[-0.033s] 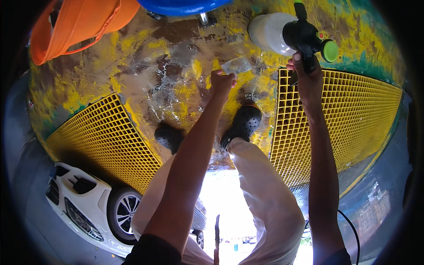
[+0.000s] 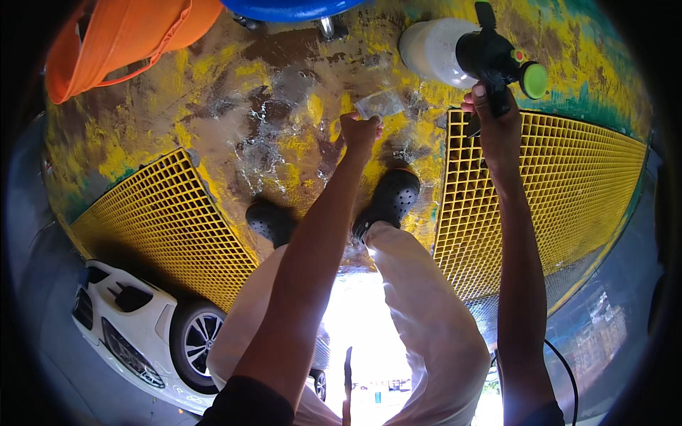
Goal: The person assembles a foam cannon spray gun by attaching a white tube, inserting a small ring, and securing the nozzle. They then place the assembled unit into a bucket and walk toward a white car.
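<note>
Above two yellow grates (image 2: 163,227): right hand (image 2: 497,128) gripping one sprayer (image 2: 469,53) (left hand (image 2: 360,131) pinching clear packet (image 2: 380,104)).

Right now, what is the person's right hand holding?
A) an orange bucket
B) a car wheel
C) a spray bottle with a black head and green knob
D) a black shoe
C: the right hand grips the black handle of the spray bottle.

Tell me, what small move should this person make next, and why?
Probably lower the left hand onto the clear packet and pinch it: the fingers sit at its near edge on the wet floor, while the right hand already grips the pump sprayer.
</note>
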The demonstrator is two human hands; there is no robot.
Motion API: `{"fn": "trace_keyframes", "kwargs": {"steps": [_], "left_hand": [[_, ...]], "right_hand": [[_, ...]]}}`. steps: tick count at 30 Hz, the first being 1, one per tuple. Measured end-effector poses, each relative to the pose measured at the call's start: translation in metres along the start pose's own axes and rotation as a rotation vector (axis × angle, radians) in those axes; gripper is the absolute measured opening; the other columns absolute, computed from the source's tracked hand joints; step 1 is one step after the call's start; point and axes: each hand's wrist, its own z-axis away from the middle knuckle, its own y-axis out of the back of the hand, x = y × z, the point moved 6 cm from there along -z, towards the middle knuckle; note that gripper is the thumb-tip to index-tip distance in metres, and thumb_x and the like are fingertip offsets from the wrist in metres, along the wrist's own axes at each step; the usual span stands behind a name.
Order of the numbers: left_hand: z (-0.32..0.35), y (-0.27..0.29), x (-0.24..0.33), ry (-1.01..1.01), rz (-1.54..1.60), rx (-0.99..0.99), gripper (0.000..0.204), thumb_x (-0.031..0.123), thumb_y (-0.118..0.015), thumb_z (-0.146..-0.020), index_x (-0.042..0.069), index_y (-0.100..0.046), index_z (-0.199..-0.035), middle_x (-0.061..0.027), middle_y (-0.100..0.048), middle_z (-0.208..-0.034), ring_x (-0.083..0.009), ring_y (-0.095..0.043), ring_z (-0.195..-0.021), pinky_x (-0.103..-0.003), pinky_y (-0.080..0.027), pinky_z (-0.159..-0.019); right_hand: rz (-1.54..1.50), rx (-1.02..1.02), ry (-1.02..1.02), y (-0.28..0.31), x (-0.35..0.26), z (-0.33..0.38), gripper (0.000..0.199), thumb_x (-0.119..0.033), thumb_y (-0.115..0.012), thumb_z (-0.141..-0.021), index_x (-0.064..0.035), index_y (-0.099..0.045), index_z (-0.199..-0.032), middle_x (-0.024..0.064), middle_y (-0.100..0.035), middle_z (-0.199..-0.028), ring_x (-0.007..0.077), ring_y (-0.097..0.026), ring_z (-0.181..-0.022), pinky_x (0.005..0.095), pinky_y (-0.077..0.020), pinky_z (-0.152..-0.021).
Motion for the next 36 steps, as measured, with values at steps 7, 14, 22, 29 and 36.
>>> {"fn": "trace_keyframes", "kwargs": {"steps": [7, 14, 22, 29, 36], "left_hand": [[-0.016, 0.000, -0.013, -0.172, -0.557, 0.448, 0.018, 0.017, -0.065, -0.073, 0.001, -0.070, -0.077, -0.0239, -0.070, -0.085, -0.0416, -0.068, -0.083, -0.049, -0.055, -0.075], [0.018, 0.023, 0.022, -0.421, -0.601, 0.244, 0.019, 0.018, -0.064, -0.078, 0.000, -0.068, -0.082, -0.0219, -0.069, -0.083, -0.0396, -0.067, -0.081, -0.047, -0.053, -0.074], [0.204, 0.140, 0.106, -0.689, -0.774, 0.135, 0.013, 0.010, -0.064, -0.083, 0.004, -0.062, -0.093, -0.0166, -0.063, -0.087, -0.0352, -0.063, -0.084, -0.044, -0.049, -0.076], [0.325, 0.201, 0.232, -0.896, -0.947, 0.302, 0.014, 0.009, -0.063, -0.084, 0.002, -0.067, -0.095, -0.0169, -0.068, -0.092, -0.0348, -0.064, -0.087, -0.043, -0.051, -0.081], [0.409, 0.218, 0.300, -0.662, -0.800, 0.371, 0.013, 0.009, -0.065, -0.088, 0.000, -0.068, -0.097, -0.0150, -0.069, -0.095, -0.0297, -0.067, -0.087, -0.039, -0.053, -0.078]], "right_hand": [[-0.021, -0.032, 0.039, -0.001, -0.001, -0.001, 0.035, -0.032, -0.069, -0.093, -0.0009, -0.062, -0.106, 0.0053, -0.068, -0.088, 0.0140, -0.066, -0.079, 0.0288, -0.0521, -0.074], [-0.082, -0.096, 0.000, 0.000, 0.004, -0.002, 0.023, -0.022, -0.069, -0.093, -0.0024, -0.060, -0.099, 0.0023, -0.064, -0.083, 0.0095, -0.061, -0.075, 0.0268, -0.0522, -0.073], [-0.078, -0.183, -0.279, 0.002, -0.014, -0.006, 0.023, -0.028, -0.074, -0.089, -0.0085, -0.062, -0.084, -0.0051, -0.055, -0.064, 0.0049, -0.048, -0.058, 0.0226, -0.0387, -0.055], [-0.139, -0.112, -0.428, 0.065, -0.042, 0.092, 0.026, -0.024, -0.070, -0.091, -0.0103, -0.059, -0.072, -0.0037, -0.051, -0.053, 0.0075, -0.047, -0.045, 0.0257, -0.0351, -0.046], [-0.194, 0.082, -0.660, 0.124, -0.068, 0.175, 0.024, -0.025, -0.076, -0.086, -0.0068, -0.061, -0.080, -0.0021, -0.053, -0.059, 0.0063, -0.048, -0.049, 0.0230, -0.0366, -0.044]]}}
